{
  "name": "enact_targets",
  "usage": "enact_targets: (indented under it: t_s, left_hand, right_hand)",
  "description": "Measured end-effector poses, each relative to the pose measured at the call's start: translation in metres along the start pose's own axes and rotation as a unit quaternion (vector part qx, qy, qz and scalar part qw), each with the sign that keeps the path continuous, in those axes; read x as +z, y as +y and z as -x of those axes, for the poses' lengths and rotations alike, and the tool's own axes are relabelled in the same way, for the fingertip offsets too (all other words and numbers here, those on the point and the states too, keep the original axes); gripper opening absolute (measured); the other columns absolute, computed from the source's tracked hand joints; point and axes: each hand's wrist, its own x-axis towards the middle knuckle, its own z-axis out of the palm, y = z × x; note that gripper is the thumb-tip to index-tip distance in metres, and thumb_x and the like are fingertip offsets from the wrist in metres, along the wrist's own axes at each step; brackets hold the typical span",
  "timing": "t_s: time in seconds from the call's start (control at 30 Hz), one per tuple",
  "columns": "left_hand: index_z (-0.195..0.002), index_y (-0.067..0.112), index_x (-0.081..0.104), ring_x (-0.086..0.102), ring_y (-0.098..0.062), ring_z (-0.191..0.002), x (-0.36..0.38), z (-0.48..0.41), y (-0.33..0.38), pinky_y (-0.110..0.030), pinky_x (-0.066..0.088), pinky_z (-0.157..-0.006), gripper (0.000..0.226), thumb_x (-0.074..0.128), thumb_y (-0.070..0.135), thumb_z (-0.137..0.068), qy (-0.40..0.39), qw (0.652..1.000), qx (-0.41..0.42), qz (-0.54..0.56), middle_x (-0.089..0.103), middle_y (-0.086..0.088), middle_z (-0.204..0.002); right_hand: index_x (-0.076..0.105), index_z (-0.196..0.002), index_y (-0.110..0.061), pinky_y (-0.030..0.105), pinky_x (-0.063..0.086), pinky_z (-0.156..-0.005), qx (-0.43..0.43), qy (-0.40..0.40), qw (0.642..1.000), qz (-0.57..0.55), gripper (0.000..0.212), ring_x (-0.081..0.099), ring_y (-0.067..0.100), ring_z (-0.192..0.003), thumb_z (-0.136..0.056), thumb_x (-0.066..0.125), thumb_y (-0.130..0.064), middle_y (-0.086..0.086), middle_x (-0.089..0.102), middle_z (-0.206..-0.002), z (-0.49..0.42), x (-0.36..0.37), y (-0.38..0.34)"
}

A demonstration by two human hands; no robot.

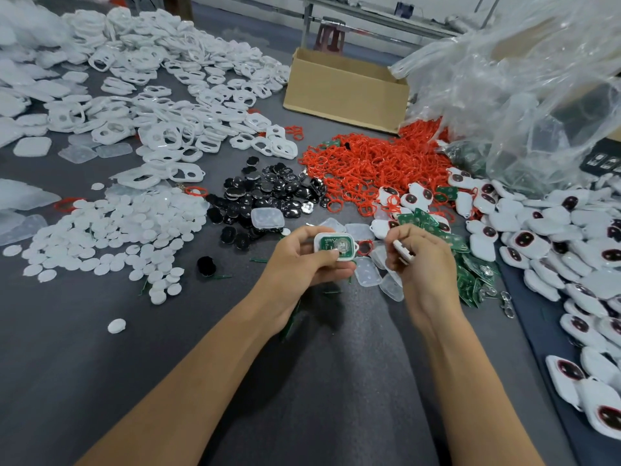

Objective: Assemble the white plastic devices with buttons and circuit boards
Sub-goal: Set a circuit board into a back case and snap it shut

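A grey bench (pixel 336 381) strewn with parts: heaps of white frames (pixel 161 95) fill the upper left of the frame, with a spread of white round discs (pixel 111 237) below them at centre left. A pile of black buttons (pixel 268 193) lies just left of centre.

At the middle of the frame, just above the bench, a person's left hand (pixel 302 264) grips a white shell (pixel 336 245) with a green circuit board seated in it. The fingers (pixel 337 270) are curled under the shell and the thumb presses on the board. Beside it, the right hand (pixel 423 260) pinches a small white piece (pixel 403 252) in curled fingers. A few clear covers (pixel 368 270) rest on the bench between and below the hands.

Above the hands sits a mound of red rings (pixel 369 166), and behind it a cardboard box (pixel 342 92) at upper centre. Loose green circuit boards (pixel 467 264) lie just right of the right hand. Finished white devices (pixel 537 237) with dark buttons crowd the right edge, under a crumpled clear plastic bag (pixel 521 79) at upper right
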Motion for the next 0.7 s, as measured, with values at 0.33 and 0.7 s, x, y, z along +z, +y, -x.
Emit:
enact_targets:
  t_s: [0.33, 0.7]
  left_hand:
    - [-0.114, 0.003, 0.056, 0.068, -0.020, -0.087, 0.0006, 0.0015, -0.0039, -0.029, 0.059, -0.075, 0.042, 0.067, -0.015, -0.078, -0.008, 0.998, 0.025, -0.049, 0.066, -0.017, -0.111]
    - [-0.113, 0.005, 0.058, 0.069, -0.019, -0.089, -0.0011, 0.0007, -0.0053, -0.031, 0.059, -0.077, 0.039, 0.066, -0.014, -0.080, -0.017, 0.996, 0.024, -0.082, 0.066, -0.014, -0.107]
  right_hand:
    - [0.074, -0.080, -0.028, 0.015, 0.034, -0.052, -0.238, -0.036, 0.912, 0.332, 0.011, 0.048, 0.004, -0.051, -0.073, 0.077, -0.020, -0.021, 0.055, -0.053, 0.0085, 0.0086, 0.0089]
    - [0.076, -0.087, -0.027, 0.024, 0.042, -0.061, -0.252, -0.075, 0.883, 0.388, 0.013, 0.055, 0.004, -0.063, -0.074, 0.077, -0.026, -0.011, 0.071, -0.078, 0.0049, 0.0017, 0.0094]
